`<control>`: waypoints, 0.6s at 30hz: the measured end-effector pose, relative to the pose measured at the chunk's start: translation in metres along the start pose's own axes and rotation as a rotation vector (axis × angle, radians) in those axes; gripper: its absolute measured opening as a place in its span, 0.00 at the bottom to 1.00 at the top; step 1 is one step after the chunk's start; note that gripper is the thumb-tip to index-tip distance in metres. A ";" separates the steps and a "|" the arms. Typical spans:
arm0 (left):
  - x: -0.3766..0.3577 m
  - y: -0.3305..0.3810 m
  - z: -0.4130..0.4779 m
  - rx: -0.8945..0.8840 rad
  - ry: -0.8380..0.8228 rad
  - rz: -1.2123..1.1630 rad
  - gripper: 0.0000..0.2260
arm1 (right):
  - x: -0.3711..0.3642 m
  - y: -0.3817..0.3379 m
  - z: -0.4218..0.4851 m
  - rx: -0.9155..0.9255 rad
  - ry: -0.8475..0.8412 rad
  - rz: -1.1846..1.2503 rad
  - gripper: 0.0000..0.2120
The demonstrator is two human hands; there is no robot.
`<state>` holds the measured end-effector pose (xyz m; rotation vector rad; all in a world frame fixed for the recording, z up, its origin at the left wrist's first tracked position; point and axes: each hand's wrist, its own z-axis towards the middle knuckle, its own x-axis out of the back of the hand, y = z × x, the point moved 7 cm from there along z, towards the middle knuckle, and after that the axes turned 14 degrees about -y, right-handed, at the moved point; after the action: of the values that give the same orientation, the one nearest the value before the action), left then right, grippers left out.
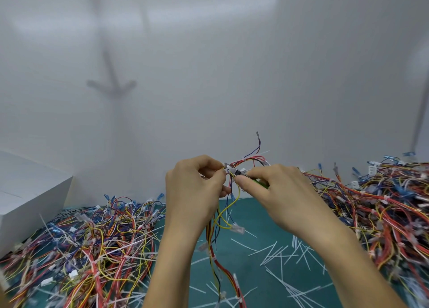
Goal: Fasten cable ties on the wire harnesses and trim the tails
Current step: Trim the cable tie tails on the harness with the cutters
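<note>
Filling the back of the scene is a plain white wall (209, 75), blurred and featureless. Below it lies the desk (260, 217), covered in a dark green mat. Two big heaps of wire harnesses take up its sides: the left heap (88, 245) is a tangle of red, yellow, blue and white leads, and the right heap (383, 210), mostly red and orange, rises higher towards the edge. A white box (30, 191) stands at the far left, just behind the left heap.

The person's bare forearms reach up the middle of the desk, between the heaps. The left hand (192, 184) and the right hand (278, 184) meet in the air above the mat, almost touching. Between them is the harness being worked on (214, 259); its red, yellow and black leads hang down past the left wrist to the mat, and a few loop up above the knuckles.

Scattered white cut tails (285, 254) lie on the green mat under the right forearm.

The left fingers (218, 172) pinch the bundle, thumb against forefinger. The right fingers (243, 182) are curled round a small green-handled cutter (262, 183), its dark tip right at the bundle. There a white cable tie (229, 168) wraps the leads. Whether the blades are closed I cannot tell.
</note>
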<state>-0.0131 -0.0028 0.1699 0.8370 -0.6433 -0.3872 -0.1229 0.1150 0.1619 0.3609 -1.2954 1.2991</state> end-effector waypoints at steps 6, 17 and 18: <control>0.000 0.000 0.000 0.000 0.000 -0.001 0.08 | 0.000 -0.001 0.000 -0.003 -0.016 0.012 0.25; 0.000 -0.001 0.000 0.001 -0.005 -0.001 0.07 | 0.001 -0.003 -0.001 -0.016 -0.051 0.019 0.25; 0.000 -0.001 0.000 0.002 -0.005 -0.002 0.07 | 0.001 -0.004 -0.002 -0.018 -0.054 0.022 0.25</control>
<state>-0.0134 -0.0030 0.1689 0.8390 -0.6473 -0.3902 -0.1193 0.1156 0.1637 0.3725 -1.3589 1.3026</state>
